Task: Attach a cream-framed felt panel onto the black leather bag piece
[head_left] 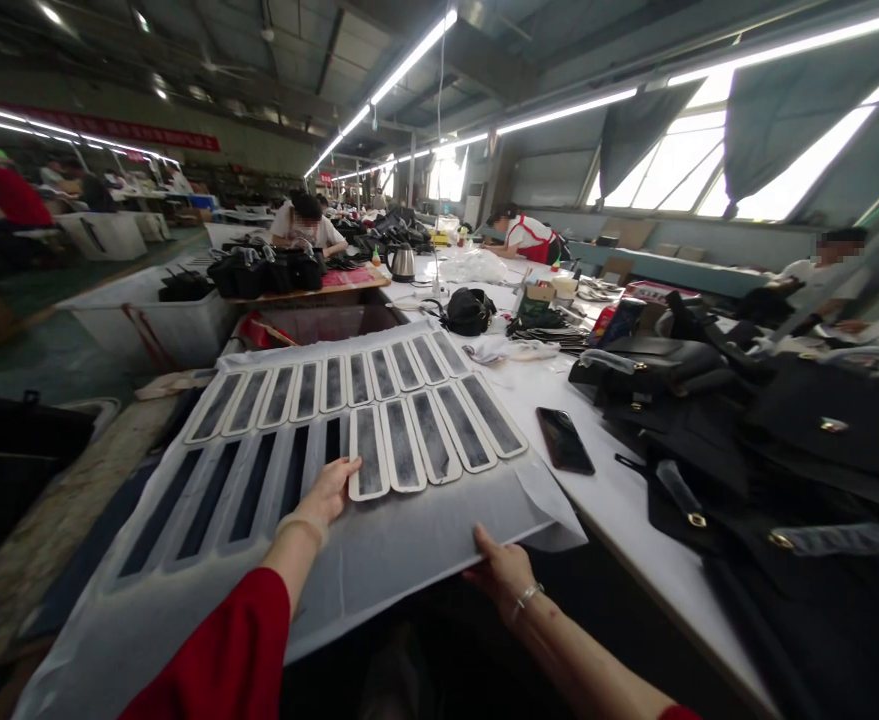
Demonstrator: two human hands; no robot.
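Red sleeve (236, 640) cloth fills the bottom of the frame left of centre, and from it the left hand (330, 490) reaches up and to the right, its fingertips at the left long edge of a cream-bordered strip (370, 453). That strip lies near the middle of the frame, leftmost of five like it in the lower row on a pale sheet (424, 530). Its long axis runs up the frame, the far end leaning slightly left, so the fingers meet it from the side, close to mid-length. They are bunched narrow there; whether they pinch the strip or only rest against it cannot be told. The right hand (505, 572), right of centre and lower down, is farther from the strip, which lies up and to the left of it; its thumb is on top of the sheet's near edge, the other fingers mostly hidden underneath, apparently gripping it. Left of the left hand are dark strips (206, 505) with hazy borders, roughly parallel to one another. Toward the right of the frame, a phone (564, 440) lies on a white table (604, 500), with black bags (709, 420) beyond it at the right edge.
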